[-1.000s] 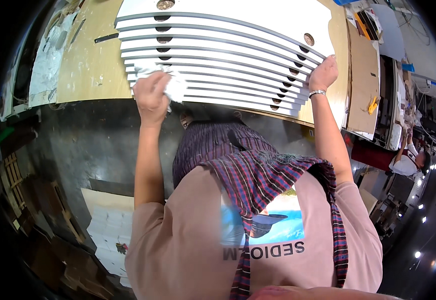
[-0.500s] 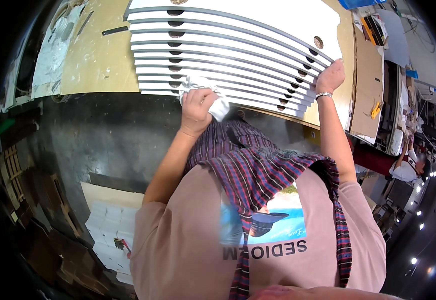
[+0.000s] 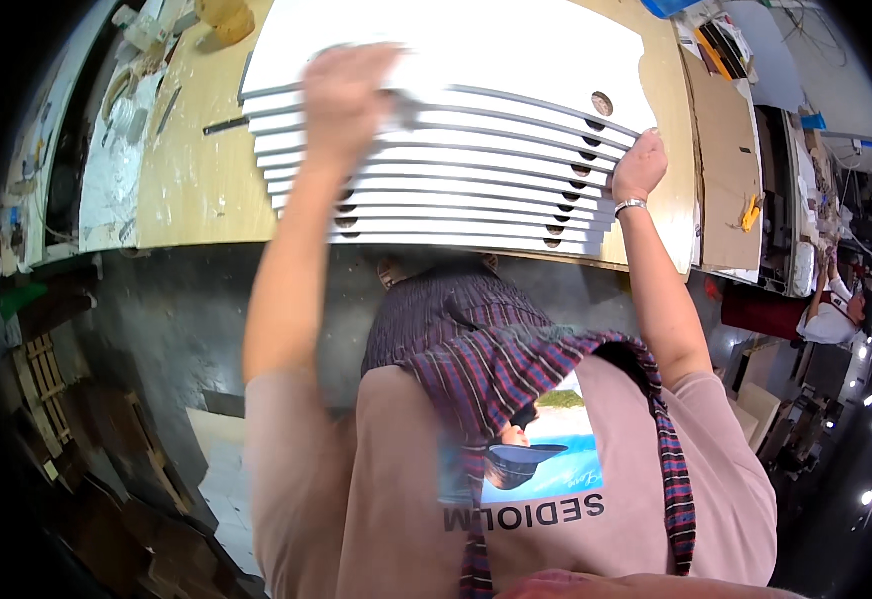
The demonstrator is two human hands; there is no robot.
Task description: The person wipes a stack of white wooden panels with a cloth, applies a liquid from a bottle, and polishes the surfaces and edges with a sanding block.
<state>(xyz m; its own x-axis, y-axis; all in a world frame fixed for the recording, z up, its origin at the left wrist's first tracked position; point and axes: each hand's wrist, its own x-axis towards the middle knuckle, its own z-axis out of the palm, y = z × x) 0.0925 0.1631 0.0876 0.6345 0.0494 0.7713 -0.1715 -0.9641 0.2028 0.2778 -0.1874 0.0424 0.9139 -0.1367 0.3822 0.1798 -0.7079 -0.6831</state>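
A stack of white panels with grey edges and round holes lies fanned in steps on the wooden table. Over the left part of the top panel is my left hand, smeared by motion. Beside its fingers a blurred white cloth blends into the white surface. My right hand, with a bracelet at the wrist, grips the right edge of the stack near its front corner. Its fingertips are partly hidden by the hand itself.
On the table a dark flat strip pokes out left of the stack. An amber container stands at the far left. Cardboard with a yellow tool lies at the right. Another person is farther right.
My left hand has swept with the cloth from the near edge of the stack, away from me, onto the top panel. My right hand keeps its place at the panels' right edge.
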